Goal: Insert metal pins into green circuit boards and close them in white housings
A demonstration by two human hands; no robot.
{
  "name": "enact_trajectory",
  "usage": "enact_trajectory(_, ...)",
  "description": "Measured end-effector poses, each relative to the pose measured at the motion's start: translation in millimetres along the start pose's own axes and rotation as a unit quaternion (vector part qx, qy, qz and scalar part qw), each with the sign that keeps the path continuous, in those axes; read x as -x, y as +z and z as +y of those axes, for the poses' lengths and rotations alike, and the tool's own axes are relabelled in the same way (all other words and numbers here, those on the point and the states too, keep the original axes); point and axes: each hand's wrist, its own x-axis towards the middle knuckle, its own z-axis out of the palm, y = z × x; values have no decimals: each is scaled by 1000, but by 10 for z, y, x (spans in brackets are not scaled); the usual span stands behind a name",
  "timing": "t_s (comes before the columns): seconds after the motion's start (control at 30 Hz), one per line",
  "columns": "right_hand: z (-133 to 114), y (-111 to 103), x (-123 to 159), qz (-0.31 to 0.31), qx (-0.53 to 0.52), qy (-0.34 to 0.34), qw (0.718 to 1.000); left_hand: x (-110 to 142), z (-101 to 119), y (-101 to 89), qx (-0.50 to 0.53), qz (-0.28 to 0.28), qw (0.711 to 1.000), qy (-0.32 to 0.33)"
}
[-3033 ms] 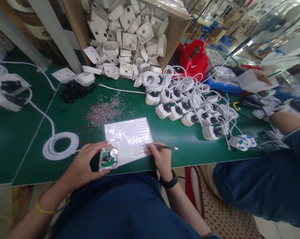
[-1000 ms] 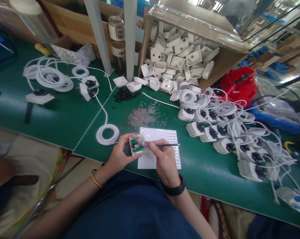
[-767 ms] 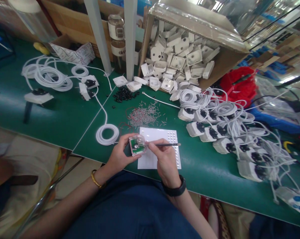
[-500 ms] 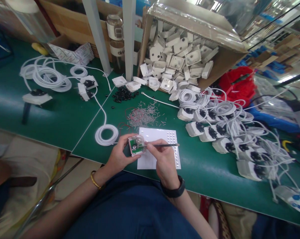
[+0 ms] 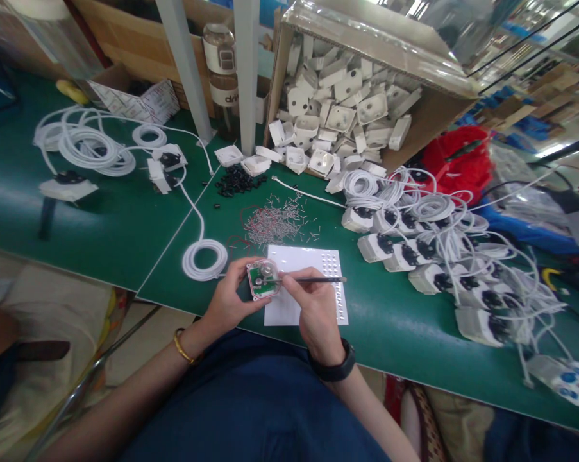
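My left hand (image 5: 229,298) grips a small white housing with a green circuit board (image 5: 256,277) in it, tilted up above the green tabletop. The housing has a reddish rim line and round parts on the board. My right hand (image 5: 313,308) pinches slim dark tweezers (image 5: 318,280), lying nearly level, their tip over the board. Whether the tip touches a part there is too small to tell. Under both hands lies a white sheet (image 5: 282,314) with rows of small clear round dots along its right side. A white coiled cable (image 5: 188,260) lies beside my left hand.
Small screws (image 5: 274,221) lie heaped behind the sheet, near black small parts (image 5: 238,181). A carton (image 5: 277,83) of white housings (image 5: 340,119) stands behind. Cabled white units (image 5: 397,256) crowd the right; more cables (image 5: 97,151) lie left. A metal post (image 5: 247,77) rises behind.
Since three seconds ago my right hand has brought the tweezers from the sheet to the board in my left hand. The view swung left. Lately only the tip has shifted slightly.
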Motion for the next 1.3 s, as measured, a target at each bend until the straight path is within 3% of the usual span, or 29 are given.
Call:
enact_trajectory(0.57, 11, 8, -42, -3, 0, 10, 1000, 12, -57, 6, -23, 13, 999, 22)
enact_trajectory(0.77, -12, 16, -50, 2, 10, 6, 1000, 29, -163, 28, 18, 28, 998, 45)
enact_trajectory(0.97, 68, 18, -84, -3, 27, -10, 1000, 18, -158, -30, -106, 12, 986, 125)
enact_trajectory(1.03, 69, -4, -44, -13, 71, -44, 996, 8, -122, -42, -147, 8, 976, 159)
enact_trajectory(1.1, -3, -57, 23, -31, 147, -144, 978, 2, -87, -45, -180, -2, 967, 180)
enact_trajectory(1.2, -256, -142, 38, -50, 233, -327, 915, 5, -57, -39, -205, -10, 963, 174)
enact_trajectory(1.3, -537, -14, -228, -37, 270, -400, 875, 12, -47, -31, -218, -25, 960, 172)
